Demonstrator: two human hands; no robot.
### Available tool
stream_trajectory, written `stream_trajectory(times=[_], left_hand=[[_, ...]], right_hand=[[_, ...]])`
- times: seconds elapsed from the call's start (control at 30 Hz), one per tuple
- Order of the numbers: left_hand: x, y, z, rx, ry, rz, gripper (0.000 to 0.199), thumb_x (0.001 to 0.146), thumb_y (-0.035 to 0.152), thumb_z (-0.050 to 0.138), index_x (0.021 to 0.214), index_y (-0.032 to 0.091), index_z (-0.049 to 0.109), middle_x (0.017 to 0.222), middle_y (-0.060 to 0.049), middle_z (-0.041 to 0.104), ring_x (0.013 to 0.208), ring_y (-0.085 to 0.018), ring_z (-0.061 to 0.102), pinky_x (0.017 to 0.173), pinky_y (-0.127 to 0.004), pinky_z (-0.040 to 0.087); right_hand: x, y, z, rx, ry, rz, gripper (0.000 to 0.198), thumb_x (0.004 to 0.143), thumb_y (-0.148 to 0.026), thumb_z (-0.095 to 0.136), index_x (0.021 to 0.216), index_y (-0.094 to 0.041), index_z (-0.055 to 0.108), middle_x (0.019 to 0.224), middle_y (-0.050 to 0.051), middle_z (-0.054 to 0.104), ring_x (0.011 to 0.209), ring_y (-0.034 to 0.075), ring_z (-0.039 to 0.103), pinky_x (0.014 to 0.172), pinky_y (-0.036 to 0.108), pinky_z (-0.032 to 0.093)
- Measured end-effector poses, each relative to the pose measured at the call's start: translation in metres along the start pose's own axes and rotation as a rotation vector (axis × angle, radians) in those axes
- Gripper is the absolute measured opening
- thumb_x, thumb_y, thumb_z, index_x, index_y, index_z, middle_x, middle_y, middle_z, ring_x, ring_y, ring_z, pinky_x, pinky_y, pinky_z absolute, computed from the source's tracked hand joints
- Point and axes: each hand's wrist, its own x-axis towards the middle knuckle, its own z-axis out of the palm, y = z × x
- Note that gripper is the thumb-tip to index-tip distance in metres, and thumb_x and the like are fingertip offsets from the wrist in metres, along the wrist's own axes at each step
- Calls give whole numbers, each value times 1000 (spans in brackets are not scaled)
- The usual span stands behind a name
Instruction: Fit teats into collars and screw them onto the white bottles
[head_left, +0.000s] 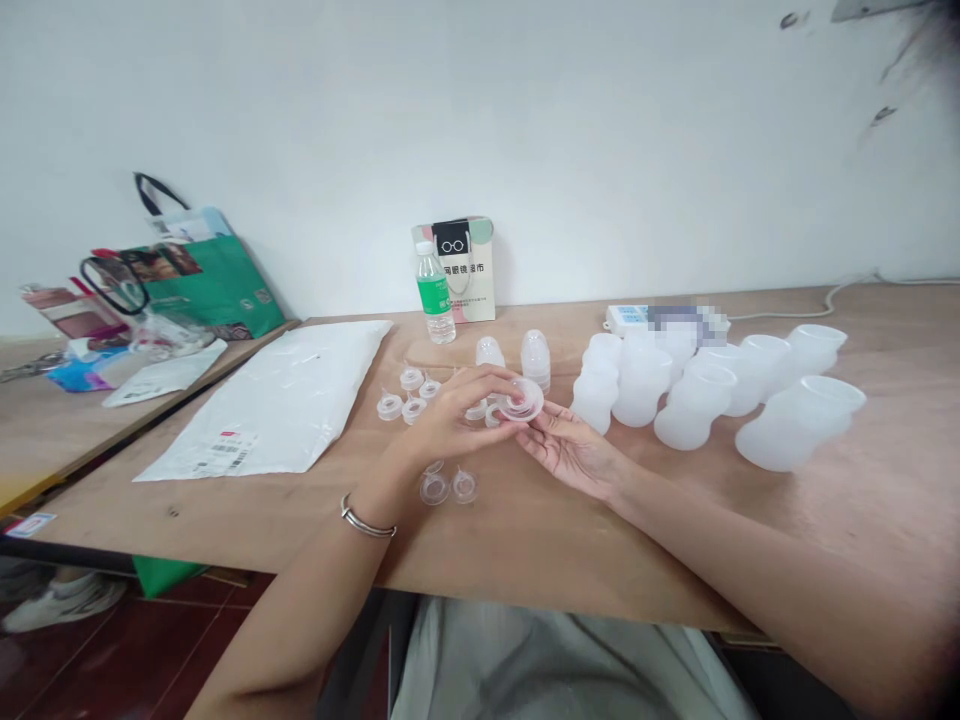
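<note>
Above the middle of the table, my left hand (455, 413) and my right hand (574, 452) are closed on a clear round plastic cap (523, 400) with a wide rim. The left fingers grip it from the left and top, while the right fingertips hold its lower right edge. Behind and to the left of my hands sit several small clear ring-shaped caps (389, 406). Nearer to me lie more flat clear caps (465, 486). Just past the hands stand two translucent domed covers, one of them a tall stack (535, 360). My left hand hides some pieces.
Several frosted white bottles (694, 405) stand on the right, some tilted. Behind them is a white device (628, 320) with a cable. A white mailing bag (277, 400) covers the left side. A water bottle (435, 295) and paper bag (480, 275) stand by the wall.
</note>
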Motion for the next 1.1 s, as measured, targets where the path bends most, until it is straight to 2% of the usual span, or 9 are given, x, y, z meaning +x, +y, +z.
stream_trajectory(times=[0.23,0.3,0.4,0.43,0.53,0.6,0.83,1.1], left_hand=[[-1,1,2,11,15,44,24,76,29,64,96,18,57,103,-7,60,99,-17,57,87,-32,45],[0,2,3,-19,13,9,34,75,31,65,104,19,53,100,-6,60,95,-18,57,84,-33,45],[0,3,3,-50,-21,-87,62,70,32,69,124,22,39,96,-4,57,87,-16,55,81,-32,44],[1,4,2,-39,-46,-106,64,70,32,69,125,22,39,95,-4,56,86,-16,54,80,-31,44],[1,5,-1,43,-115,-134,45,73,36,65,114,22,52,90,-3,52,84,-16,51,76,-29,43],[1,6,-2,77,-117,-138,38,74,39,64,107,20,56,87,-3,52,82,-16,51,75,-29,42],[2,12,1,43,-94,-99,40,74,41,64,105,18,55,84,-3,52,80,-16,51,73,-28,41],[3,12,-3,7,-120,-130,39,74,37,64,107,19,54,89,-3,53,83,-16,51,76,-29,42]], right_hand=[[2,2,-4,-33,69,-33,23,66,-20,74,86,-18,64,81,-2,70,77,9,66,75,20,52],[3,3,-5,-77,75,-44,21,67,-22,74,85,-18,64,78,-2,69,75,9,64,72,19,51],[4,4,-7,-123,72,-47,20,67,-25,73,83,-18,64,76,-2,67,73,8,62,71,18,49],[4,5,-8,-134,70,-47,19,68,-26,73,82,-18,64,75,-2,66,72,8,61,71,19,48],[4,5,-7,-186,73,-59,15,69,-27,72,78,-18,64,71,-3,63,68,7,58,69,19,46],[5,6,-6,-233,80,-82,15,68,-29,72,74,-18,63,70,-2,62,66,8,56,66,20,45],[6,5,-8,-247,60,-92,18,64,-27,75,74,-18,63,71,-3,60,63,8,52,62,22,43],[4,3,-9,-185,20,-44,17,68,-31,71,73,-19,60,70,-3,58,64,9,53,61,23,43]])
